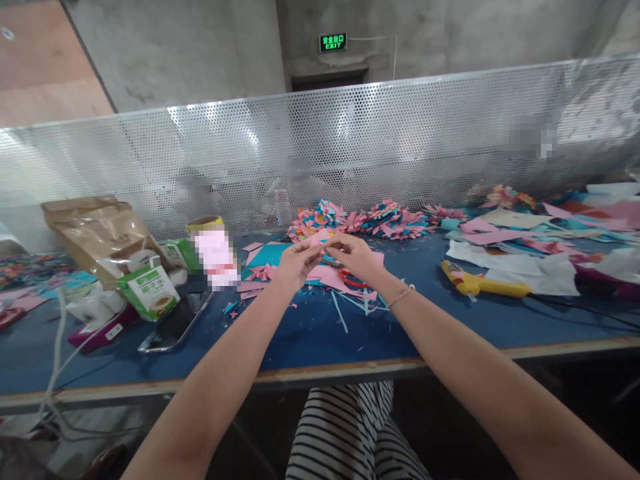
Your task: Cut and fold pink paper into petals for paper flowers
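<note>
One left hand (299, 263), one right hand (353, 255), both clamped on pink paper (319, 237) between them

The left hand (301, 262) and right hand (351, 257) are held close together above the bench (270, 357), their fingers bent inward; whether anything is gripped cannot be told. Pink paper (320, 237) is seen just above the fingertips. Beneath the hands, pink and blue sheets (274, 255) are spread, and red handles (354, 279) are partly hidden by the right hand. Pink-and-blue paper clusters (325, 217) are lined along a perforated metal screen (300, 127). To the right a yellow glue gun (485, 287) is laid; to the left a phone (176, 323) is placed beside a green-and-white packet (150, 291).
</note>
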A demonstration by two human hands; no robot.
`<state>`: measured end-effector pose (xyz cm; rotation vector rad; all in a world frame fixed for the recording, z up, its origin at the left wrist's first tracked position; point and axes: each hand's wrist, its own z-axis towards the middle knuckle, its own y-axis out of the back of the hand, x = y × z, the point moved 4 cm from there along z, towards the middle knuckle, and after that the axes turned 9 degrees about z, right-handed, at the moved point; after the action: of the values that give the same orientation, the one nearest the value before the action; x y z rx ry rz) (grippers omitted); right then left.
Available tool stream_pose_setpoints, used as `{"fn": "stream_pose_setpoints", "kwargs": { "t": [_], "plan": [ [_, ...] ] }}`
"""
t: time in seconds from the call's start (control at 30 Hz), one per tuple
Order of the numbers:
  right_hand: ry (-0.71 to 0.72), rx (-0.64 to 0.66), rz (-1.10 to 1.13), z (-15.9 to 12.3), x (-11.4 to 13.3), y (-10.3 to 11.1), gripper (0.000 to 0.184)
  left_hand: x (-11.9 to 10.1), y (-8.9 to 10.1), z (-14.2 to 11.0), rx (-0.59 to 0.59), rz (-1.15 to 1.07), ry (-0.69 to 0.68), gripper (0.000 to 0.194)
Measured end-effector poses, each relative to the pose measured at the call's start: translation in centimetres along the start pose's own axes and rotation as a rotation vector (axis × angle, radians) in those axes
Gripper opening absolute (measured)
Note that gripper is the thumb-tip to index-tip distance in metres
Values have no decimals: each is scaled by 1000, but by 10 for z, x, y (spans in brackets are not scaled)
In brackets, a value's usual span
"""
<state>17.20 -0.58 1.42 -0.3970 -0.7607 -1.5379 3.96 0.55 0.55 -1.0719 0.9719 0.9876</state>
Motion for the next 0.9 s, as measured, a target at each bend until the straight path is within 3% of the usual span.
{"fn": "stream_pose_setpoints", "kwargs": {
  "t": [0.27,0.9],
  "plan": [
    [68,-31,-106,-2,6,1,15,-1,-2,-1,19,-51,3,13],
    [-1,-18,27,-1,4,1,14,0,-3,-1,25,-77,20,8]
  ]
}}
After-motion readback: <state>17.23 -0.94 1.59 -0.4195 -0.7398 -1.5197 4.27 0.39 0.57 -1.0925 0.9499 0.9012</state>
